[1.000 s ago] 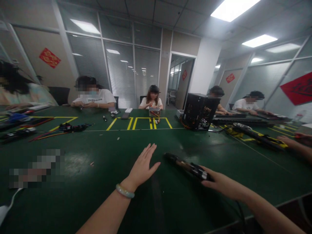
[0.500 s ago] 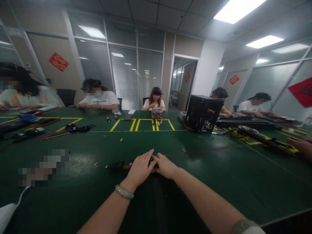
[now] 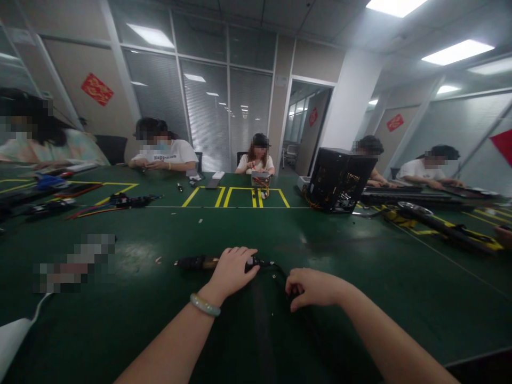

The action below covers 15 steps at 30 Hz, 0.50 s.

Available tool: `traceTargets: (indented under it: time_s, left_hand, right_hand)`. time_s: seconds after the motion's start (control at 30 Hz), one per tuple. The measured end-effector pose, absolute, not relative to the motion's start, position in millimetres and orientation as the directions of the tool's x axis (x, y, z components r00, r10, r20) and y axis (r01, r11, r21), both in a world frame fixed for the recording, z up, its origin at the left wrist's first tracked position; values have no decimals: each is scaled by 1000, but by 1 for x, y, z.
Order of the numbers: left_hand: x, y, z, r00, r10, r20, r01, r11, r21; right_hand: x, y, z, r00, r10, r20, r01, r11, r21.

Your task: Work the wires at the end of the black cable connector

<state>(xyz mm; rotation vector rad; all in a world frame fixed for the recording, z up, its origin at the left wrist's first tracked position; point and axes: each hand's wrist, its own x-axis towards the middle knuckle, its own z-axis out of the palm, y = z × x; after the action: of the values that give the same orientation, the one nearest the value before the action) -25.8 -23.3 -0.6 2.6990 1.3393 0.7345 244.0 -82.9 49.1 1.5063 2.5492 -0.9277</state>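
A corded electric screwdriver (image 3: 194, 262) lies sideways on the green table, its dark nose pointing left and its body brownish. My left hand (image 3: 233, 272), with a bangle at the wrist, lies over the body and wraps round it, hiding the middle. From the tool's right end a black cable (image 3: 276, 265) runs right. My right hand (image 3: 308, 288) is apart from the tool, its fingers curled round the cable and a dark piece that is partly hidden.
A black computer case (image 3: 340, 181) stands at the back right. Bundled wires (image 3: 124, 202) lie at the left, and a pixelated object (image 3: 80, 264) with a white cord is nearer. Several people sit around the table. A long black part (image 3: 440, 226) lies far right.
My right hand has come away from my left hand and moved right along the cable. The left hand stays on the screwdriver. The view has shifted slightly.
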Motion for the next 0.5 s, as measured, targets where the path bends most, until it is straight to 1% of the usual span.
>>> traceTargets:
  time_s: [0.07,0.13,0.37,0.5]
  left_hand:
    - [-25,-22,-1,520,768,375,744,-623,243]
    - [-25,-22,-2,524,771,363,746,-621,243]
    - [-21,-24,1,508,759,407,754,-621,215]
    - [-18,-28,4,529,738,419,742,-642,195]
  right_hand:
    - [242,-83,46,-548,782,-296,795,376,-477]
    - [239,-80,43,-545,796,-264,783,369,-501]
    - [216,-55,24,-423,879,-221,701,163,-694]
    - [206,-42,14,-434,876,-209,627,127,-769]
